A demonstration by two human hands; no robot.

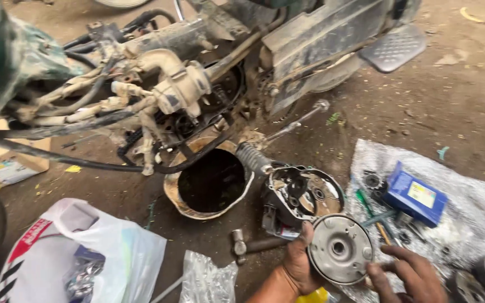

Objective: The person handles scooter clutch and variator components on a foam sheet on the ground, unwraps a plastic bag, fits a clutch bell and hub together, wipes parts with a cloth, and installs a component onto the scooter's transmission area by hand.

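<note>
While both hands grip round metal plate: dirt open leftward.

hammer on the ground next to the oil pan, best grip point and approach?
Probably the bare handle end of the hammer, from above. It lies flat on the dirt, head toward the oil pan, handle running right toward the left hand, which holds the round metal disc.

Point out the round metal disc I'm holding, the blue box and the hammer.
round metal disc (339, 248), head view, on its flat face beside the centre hole.
blue box (413, 194), head view, on its top face.
hammer (252, 245), head view, on the handle near the head.
</note>
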